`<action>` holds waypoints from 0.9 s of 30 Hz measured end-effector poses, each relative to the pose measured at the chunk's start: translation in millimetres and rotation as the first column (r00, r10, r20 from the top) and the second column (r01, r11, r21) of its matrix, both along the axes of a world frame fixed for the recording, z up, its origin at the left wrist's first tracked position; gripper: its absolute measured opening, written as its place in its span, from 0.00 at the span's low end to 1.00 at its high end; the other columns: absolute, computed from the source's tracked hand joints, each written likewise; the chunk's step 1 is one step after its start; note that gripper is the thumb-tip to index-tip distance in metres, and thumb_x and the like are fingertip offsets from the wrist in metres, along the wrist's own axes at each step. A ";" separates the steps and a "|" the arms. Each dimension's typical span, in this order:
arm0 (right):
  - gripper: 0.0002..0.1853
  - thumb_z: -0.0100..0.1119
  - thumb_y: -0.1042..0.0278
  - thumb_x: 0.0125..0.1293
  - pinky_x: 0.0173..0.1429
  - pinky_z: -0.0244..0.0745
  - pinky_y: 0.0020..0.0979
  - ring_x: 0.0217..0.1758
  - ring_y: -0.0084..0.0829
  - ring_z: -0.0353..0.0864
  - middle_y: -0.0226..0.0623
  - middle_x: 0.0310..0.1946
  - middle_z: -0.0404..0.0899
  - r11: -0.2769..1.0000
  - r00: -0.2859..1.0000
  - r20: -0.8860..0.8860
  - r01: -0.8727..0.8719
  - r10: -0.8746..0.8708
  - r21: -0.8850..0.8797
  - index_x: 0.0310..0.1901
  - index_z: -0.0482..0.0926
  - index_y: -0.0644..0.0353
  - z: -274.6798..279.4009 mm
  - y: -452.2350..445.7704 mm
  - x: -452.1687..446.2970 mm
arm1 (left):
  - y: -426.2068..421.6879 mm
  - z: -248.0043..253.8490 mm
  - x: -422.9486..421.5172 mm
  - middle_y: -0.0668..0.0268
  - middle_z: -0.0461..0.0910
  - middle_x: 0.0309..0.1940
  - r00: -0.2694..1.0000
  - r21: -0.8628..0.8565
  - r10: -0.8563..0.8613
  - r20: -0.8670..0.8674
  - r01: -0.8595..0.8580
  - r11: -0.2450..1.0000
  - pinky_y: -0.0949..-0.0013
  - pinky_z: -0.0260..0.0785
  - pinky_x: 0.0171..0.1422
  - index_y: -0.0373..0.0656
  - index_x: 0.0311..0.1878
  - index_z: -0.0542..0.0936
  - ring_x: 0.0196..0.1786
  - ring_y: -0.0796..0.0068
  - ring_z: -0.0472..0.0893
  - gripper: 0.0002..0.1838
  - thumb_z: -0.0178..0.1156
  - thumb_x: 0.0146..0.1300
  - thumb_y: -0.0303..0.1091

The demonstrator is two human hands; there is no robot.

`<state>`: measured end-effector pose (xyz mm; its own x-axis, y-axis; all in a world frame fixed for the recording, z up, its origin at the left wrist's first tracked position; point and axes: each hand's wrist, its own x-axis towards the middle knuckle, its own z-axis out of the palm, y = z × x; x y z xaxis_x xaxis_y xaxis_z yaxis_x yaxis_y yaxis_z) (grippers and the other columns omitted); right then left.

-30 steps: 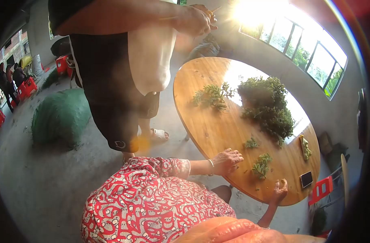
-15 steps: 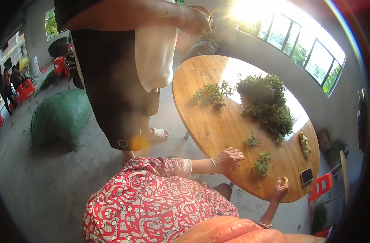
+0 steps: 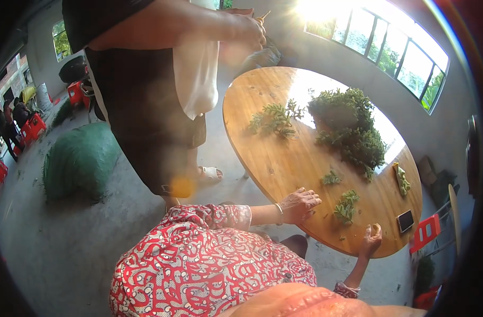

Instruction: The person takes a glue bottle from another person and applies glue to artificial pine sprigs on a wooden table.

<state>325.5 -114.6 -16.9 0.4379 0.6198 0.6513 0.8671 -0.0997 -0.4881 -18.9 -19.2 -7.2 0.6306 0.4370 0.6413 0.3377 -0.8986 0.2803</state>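
Observation:
My left hand [image 3: 300, 206], with a pale bracelet at the wrist, rests palm down at the near edge of the round wooden table [image 3: 284, 174]. Its fingers are stretched out and hold nothing. My right hand [image 3: 371, 240] is at the table's edge farther right, fingers loosely bent and apart, with nothing visible in them. Between and beyond my hands lies a small leafy green sprig [image 3: 347, 207], touched by neither. A smaller sprig [image 3: 331, 177] lies just past it. A phone [image 3: 405, 221] is to the right of my right hand.
A big heap of green sprigs [image 3: 352, 127] and a smaller bunch [image 3: 277, 118] lie on the table, with a yellowish-green crumpled item [image 3: 401, 178]. A person [image 3: 146, 105] stands at left, holding something thin. A green sack [image 3: 82, 158] and red chair [image 3: 425, 232] flank the area.
The view has shifted slightly, so the table sits a little differently in the picture. My hands stay at the table's edge in nearly the same poses.

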 end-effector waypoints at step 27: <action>0.15 0.62 0.68 0.63 0.56 0.72 0.36 0.48 0.42 0.80 0.47 0.45 0.81 0.999 1.000 -0.013 0.007 -0.007 -0.036 0.48 0.78 0.70 3.6 -0.4 -0.4 | 1.1 1.0 -0.6 0.58 0.77 0.48 0.999 0.021 0.004 0.045 -0.005 1.000 0.60 0.63 0.59 0.37 0.50 0.75 0.56 0.62 0.74 0.21 0.63 0.53 0.33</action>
